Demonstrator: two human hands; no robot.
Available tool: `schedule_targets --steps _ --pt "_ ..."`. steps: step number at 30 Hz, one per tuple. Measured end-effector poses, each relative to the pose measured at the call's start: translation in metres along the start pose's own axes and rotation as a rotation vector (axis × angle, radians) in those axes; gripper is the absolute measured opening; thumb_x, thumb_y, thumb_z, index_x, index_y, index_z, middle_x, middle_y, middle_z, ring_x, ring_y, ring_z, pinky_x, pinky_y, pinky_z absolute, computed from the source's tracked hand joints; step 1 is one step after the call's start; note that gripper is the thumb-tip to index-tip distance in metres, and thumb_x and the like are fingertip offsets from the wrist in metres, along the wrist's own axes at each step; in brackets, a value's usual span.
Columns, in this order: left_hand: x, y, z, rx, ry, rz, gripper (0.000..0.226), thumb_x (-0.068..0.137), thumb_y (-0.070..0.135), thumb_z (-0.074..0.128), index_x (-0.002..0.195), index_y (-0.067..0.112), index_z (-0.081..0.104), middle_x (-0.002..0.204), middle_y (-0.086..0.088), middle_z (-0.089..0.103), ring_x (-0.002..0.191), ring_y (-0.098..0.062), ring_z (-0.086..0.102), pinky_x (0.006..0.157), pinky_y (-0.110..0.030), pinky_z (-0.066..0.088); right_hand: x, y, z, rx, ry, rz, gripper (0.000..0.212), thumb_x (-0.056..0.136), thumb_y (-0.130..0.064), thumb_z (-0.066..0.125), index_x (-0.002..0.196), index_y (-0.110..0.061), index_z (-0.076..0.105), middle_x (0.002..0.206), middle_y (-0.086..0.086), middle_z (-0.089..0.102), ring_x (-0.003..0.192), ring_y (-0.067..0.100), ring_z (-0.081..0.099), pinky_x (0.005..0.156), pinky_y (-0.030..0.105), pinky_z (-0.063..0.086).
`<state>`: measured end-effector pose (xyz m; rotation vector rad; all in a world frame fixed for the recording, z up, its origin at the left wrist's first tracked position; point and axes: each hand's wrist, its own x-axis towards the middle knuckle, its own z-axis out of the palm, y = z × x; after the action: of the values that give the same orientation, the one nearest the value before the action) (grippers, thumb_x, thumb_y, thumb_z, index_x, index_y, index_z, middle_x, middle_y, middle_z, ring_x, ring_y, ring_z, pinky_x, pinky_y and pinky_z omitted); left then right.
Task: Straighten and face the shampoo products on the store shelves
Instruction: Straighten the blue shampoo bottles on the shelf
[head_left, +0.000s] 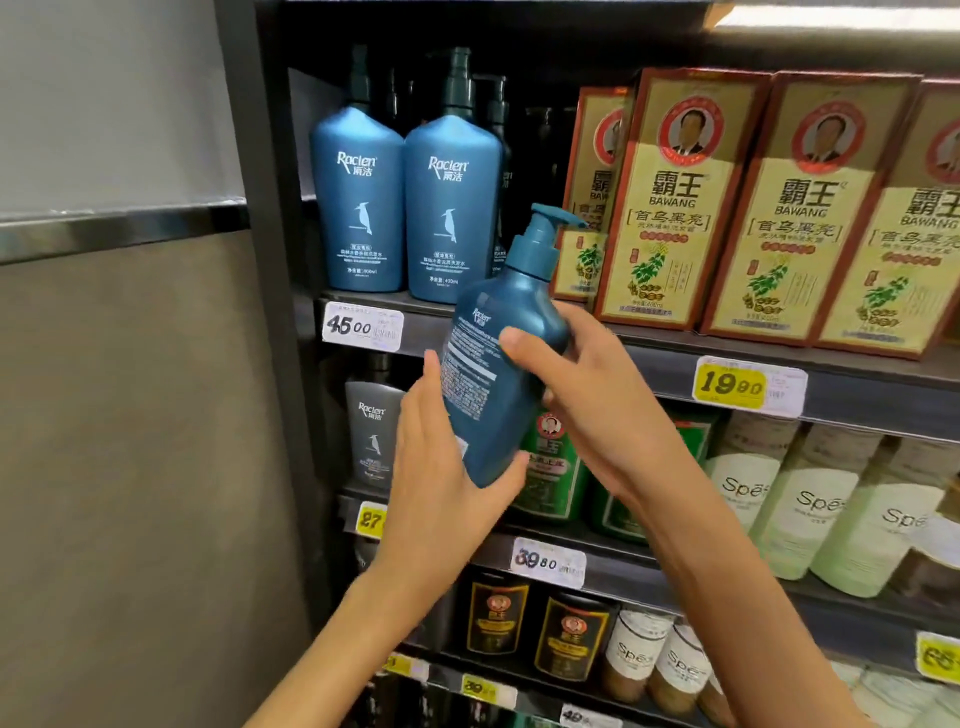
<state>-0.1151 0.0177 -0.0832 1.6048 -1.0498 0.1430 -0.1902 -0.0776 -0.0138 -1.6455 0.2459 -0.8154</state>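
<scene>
The person's two bare forearms reach up from the bottom edge. The left hand (441, 467) cradles the base of a tilted teal-blue plastic pump bottle (493, 364), thumb hooked under its bottom corner. The right hand (587, 395) grips its upper body, thumb across the printed back label and fingers out of sight behind. The bottle is held in the air in front of the dark shelf edge (649, 364), its pump leaning up and right, its back panel toward the camera.

The step in hand looks like turning this bottle to face front. The next move probably calls for rotating it until the logo side shows, standing it upright, and setting it in the dark gap (535, 156) beside the two matching blue pump bottles (452, 208) above the white price tag (362, 325).

Right of that gap stand red-and-cream cardboard boxes (670, 197), closed, so their contents cannot be seen. Below are a grey bottle (371, 431), green bottles (550, 467) and pale green bottles (810, 499). All are opaque, so fill levels cannot be told.
</scene>
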Motion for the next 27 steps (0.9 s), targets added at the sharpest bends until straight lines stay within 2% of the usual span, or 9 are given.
schedule_targets --steps 3,4,6,9,12,15,20,23,27 --pt "0.005 -0.015 -0.026 -0.322 -0.302 -0.034 0.061 0.069 0.045 0.064 0.126 0.043 0.042 0.114 0.023 0.059 0.102 0.002 0.058 0.081 -0.017 0.047 0.002 -0.005 -0.020 -0.182 -0.121 0.086 0.083 0.061 -0.061 0.060 0.134 -0.025 0.046 0.102 -0.024 0.068 0.104 -0.006 0.059 0.094 0.029 0.047" --pt "0.003 -0.016 -0.031 -0.391 -0.374 -0.042 0.052 0.071 0.047 0.061 0.120 0.038 0.049 0.112 0.020 0.063 0.101 0.000 0.060 0.080 -0.016 0.046 0.002 -0.004 -0.022 -0.214 -0.183 0.117 0.081 0.062 -0.064 0.057 0.134 -0.028 0.047 0.102 -0.028 0.067 0.105 -0.008 0.058 0.094 0.029 0.045" --pt "0.000 -0.016 -0.033 -0.502 -0.441 -0.070 0.048 0.072 0.048 0.061 0.115 0.027 0.056 0.112 0.013 0.067 0.103 -0.006 0.062 0.081 -0.016 0.047 0.002 0.004 -0.018 -0.058 -0.301 0.137 0.056 0.077 -0.051 0.055 0.125 -0.022 0.055 0.109 -0.016 0.069 0.102 0.001 0.063 0.088 0.026 0.050" --pt "0.000 -0.015 -0.029 -0.551 -0.410 -0.095 0.051 0.080 0.050 0.060 0.121 0.021 0.050 0.114 0.012 0.066 0.105 -0.006 0.062 0.081 -0.015 0.047 -0.001 0.016 -0.007 0.265 -0.204 0.116 0.038 0.085 -0.029 0.058 0.115 -0.007 0.060 0.103 0.002 0.072 0.091 0.013 0.068 0.074 0.023 0.054" --pt "0.002 -0.017 -0.025 -0.507 -0.287 -0.175 0.043 0.078 0.041 0.054 0.117 0.025 0.051 0.111 0.007 0.067 0.103 -0.010 0.063 0.082 -0.021 0.050 0.000 0.023 -0.003 0.264 -0.088 0.082 0.029 0.092 -0.013 0.053 0.116 0.002 0.056 0.100 0.008 0.070 0.085 0.011 0.068 0.072 0.021 0.055" --pt "-0.003 -0.022 -0.022 -0.576 -0.256 -0.239 0.049 0.076 0.038 0.059 0.120 0.017 0.053 0.115 -0.002 0.067 0.106 -0.018 0.064 0.089 -0.032 0.052 -0.003 0.031 -0.003 0.206 -0.098 0.103 0.032 0.095 -0.007 0.049 0.125 0.002 0.048 0.114 0.012 0.065 0.096 0.015 0.065 0.082 0.024 0.054" --pt "-0.006 -0.039 -0.026 -0.632 -0.232 -0.224 0.043 0.080 0.030 0.059 0.121 0.023 0.048 0.113 0.007 0.066 0.105 -0.008 0.063 0.080 -0.018 0.050 -0.024 0.055 0.001 -0.108 -0.270 0.155 0.052 0.079 -0.031 0.061 0.126 -0.011 0.051 0.123 0.003 0.064 0.107 0.011 0.064 0.093 0.026 0.051" --pt "-0.002 -0.049 -0.034 -0.462 -0.310 -0.143 0.042 0.081 0.026 0.058 0.120 0.031 0.044 0.116 0.019 0.060 0.109 0.002 0.056 0.086 -0.014 0.045 -0.029 0.066 0.006 -0.096 -0.235 0.073 0.038 0.084 -0.018 0.062 0.120 -0.023 0.051 0.120 -0.005 0.063 0.106 0.003 0.062 0.091 0.020 0.050" --pt "-0.001 -0.053 -0.043 -0.236 -0.357 -0.004 0.054 0.079 0.021 0.061 0.124 0.038 0.037 0.117 0.035 0.051 0.115 0.010 0.047 0.094 -0.009 0.037 -0.034 0.074 0.005 -0.211 -0.241 -0.070 0.049 0.085 0.001 0.063 0.114 -0.034 0.044 0.106 -0.030 0.062 0.102 -0.013 0.056 0.085 0.005 0.042"
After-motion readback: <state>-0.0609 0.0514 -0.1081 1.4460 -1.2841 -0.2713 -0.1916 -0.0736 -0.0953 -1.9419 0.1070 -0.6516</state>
